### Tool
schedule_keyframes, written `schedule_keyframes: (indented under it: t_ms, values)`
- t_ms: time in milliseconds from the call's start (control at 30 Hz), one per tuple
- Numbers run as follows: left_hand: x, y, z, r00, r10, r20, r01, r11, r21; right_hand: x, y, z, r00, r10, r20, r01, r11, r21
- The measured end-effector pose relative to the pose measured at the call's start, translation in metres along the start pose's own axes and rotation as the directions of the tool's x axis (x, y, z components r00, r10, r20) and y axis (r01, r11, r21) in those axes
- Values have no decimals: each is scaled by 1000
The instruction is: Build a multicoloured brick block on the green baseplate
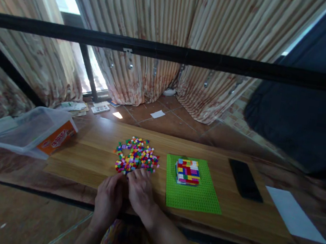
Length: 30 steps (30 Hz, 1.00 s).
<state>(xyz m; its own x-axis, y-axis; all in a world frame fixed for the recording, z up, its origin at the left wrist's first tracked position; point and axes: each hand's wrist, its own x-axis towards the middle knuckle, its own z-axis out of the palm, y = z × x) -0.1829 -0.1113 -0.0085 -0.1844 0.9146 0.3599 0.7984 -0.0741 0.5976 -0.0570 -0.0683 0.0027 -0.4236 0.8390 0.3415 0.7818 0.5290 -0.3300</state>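
Observation:
My left hand (109, 195) is closed at the near side of a pile of small coloured toy bricks (137, 156), its fingertips hidden from view. Close beside it, my right hand (141, 189) has curled fingers at the pile's near edge. Whatever either hand pinches is too small or too covered to make out. To the right of the hands lies a green baseplate (193, 200). On it stands a block built from multicoloured bricks (188, 172), with rows of red, yellow, white, blue and purple on top.
A clear plastic bin (33, 121) with an orange label stands at the left end of the wooden board (95, 137). A black phone (245, 179) and a white sheet of paper (296, 215) lie at the right. A dark metal rail (160, 49) crosses beyond the board.

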Motion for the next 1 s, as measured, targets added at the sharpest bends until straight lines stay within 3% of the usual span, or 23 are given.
schedule_keyframes:
  t_ms: [133,267,400,500,600,667,767,867,933,1000]
  values:
    - [-1,10,-2,999,17,-35,-19,999,-46,-16,11,-22,996,57,-71,-40,974,221]
    - [-2,43,10,996,76,52,-64,978,-198,-45,38,-60,937,328,-125,-225,835,503]
    - [10,89,40,963,146,226,-61,936,-346,-80,82,-96,804,590,-70,-390,613,687]
    - [31,119,64,923,207,325,-65,915,-398,-103,115,-117,652,758,-2,-485,420,767]
    - [53,137,86,873,250,419,-41,894,-446,-120,139,-129,507,862,28,-481,255,839]
    - [62,140,98,841,275,466,-24,880,-475,-126,149,-133,453,891,36,-446,192,874]
    - [68,136,109,811,303,500,-10,863,-506,-129,157,-133,425,905,34,-413,161,897]
    - [69,130,109,800,311,513,-5,859,-512,-124,159,-130,410,912,24,-399,156,904]
    - [71,129,103,783,329,528,-15,859,-512,-117,160,-128,432,902,6,-402,187,896]
    - [73,129,95,763,356,540,-40,859,-510,-109,160,-128,485,874,-31,-421,264,868]
